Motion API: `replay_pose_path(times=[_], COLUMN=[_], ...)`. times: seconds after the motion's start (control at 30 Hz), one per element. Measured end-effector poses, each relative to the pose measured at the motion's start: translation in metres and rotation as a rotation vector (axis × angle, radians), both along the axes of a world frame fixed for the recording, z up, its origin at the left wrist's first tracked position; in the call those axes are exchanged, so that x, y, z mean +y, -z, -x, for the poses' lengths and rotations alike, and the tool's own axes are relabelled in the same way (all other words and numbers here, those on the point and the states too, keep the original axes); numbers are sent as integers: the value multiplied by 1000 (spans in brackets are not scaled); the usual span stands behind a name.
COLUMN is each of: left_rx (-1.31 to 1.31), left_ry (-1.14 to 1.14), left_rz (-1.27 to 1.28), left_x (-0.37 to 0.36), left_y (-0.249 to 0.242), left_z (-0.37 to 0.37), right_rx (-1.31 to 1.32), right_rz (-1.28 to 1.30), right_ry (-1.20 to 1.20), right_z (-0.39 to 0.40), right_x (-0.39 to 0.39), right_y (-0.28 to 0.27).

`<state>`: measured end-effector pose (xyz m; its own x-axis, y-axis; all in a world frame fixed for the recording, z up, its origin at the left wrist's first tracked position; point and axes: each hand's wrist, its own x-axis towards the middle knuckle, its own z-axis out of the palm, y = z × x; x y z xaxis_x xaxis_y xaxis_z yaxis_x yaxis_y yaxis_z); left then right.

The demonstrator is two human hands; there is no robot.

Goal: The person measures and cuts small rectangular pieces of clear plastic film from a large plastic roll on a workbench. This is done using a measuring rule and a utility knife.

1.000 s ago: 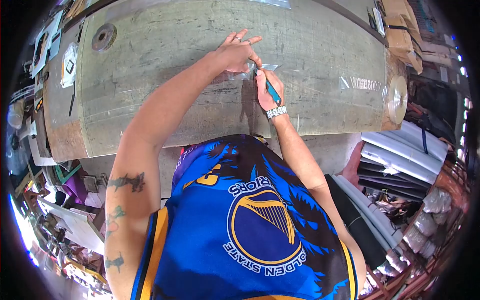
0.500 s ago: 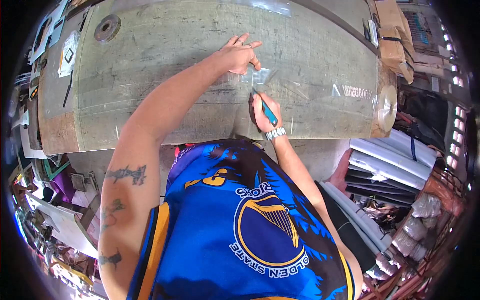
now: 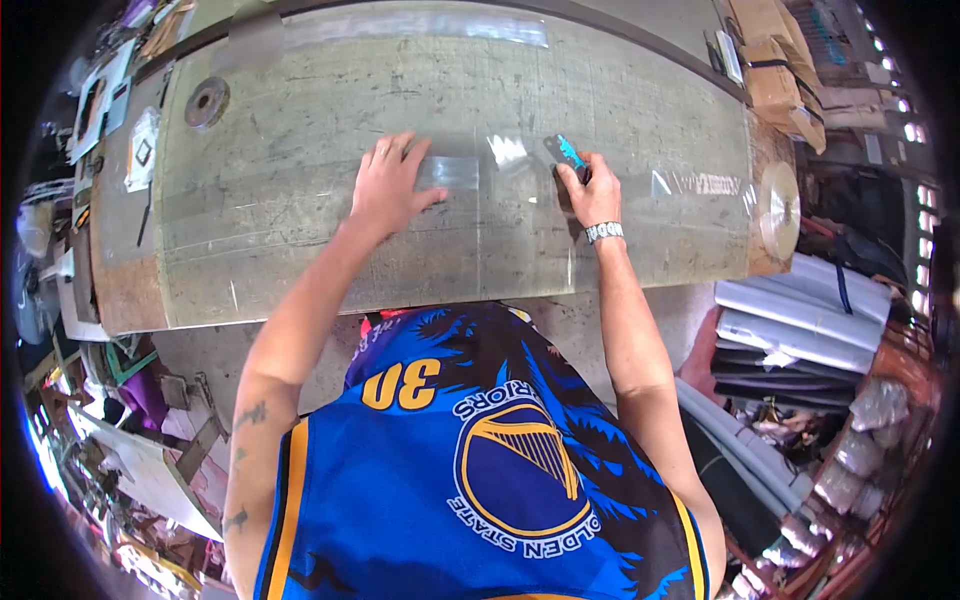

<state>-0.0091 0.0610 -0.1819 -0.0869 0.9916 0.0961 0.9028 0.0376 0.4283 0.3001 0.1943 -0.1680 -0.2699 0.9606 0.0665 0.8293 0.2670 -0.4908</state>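
Note:
On the worktable, my left hand lies with its fingers spread. Beside its thumb and fingertips is a piece of clear plastic sheet, which shows mostly by its reflections. My right hand is closed around a teal and black utility knife; the knife points away from me, and the fingers hide its near end. Between the two hands a bright glint shows on the clear plastic.
A round metal disc sits at the back left. Along the far side lies a long clear strip. A roll of clear tape is at the right edge, near a cardboard box. Rolls of sheet material are stacked below right.
My left hand has moved left and nearer to me. My right hand has lifted the knife rightward and forward, turning it in the grip. More of the far clear strip shows.

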Motion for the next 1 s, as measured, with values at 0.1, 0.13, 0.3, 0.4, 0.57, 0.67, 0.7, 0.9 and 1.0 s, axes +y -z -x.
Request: replay_pose_path(times=[0.1,0.13,0.3,0.4,0.57,0.67,0.7,0.9,1.0], left_rx=[66,0,-39,-281,-733,-783,-820,-980,-938], left_ry=[-88,-118,-171,-118,-37,-28,-25,28,116], left_rz=[-2,28,186,81,199,277,348,754,743], left_x=[-34,-38,-39,-27,7,10,10,-20,-25], left_y=[-5,0,-19,-47,-98,-105,-107,-73,-69], left_z=[-9,-8,-23,-48,-86,-78,-69,35,89], right_rx=[32,53,76,356,701,683,664,723,708], right_rz=[-4,-19,-210,-114,477,859,864,684,614], right_ry=[-78,-106,-264,-565,-778,-820,-773,-433,-197], right_z=[-1,-1,2,18,41,35,33,-6,-33], right_x=[15,19,20,13,1,19,23,102,135], right_y=[28,34,35,18,-27,-37,-47,-42,-55])
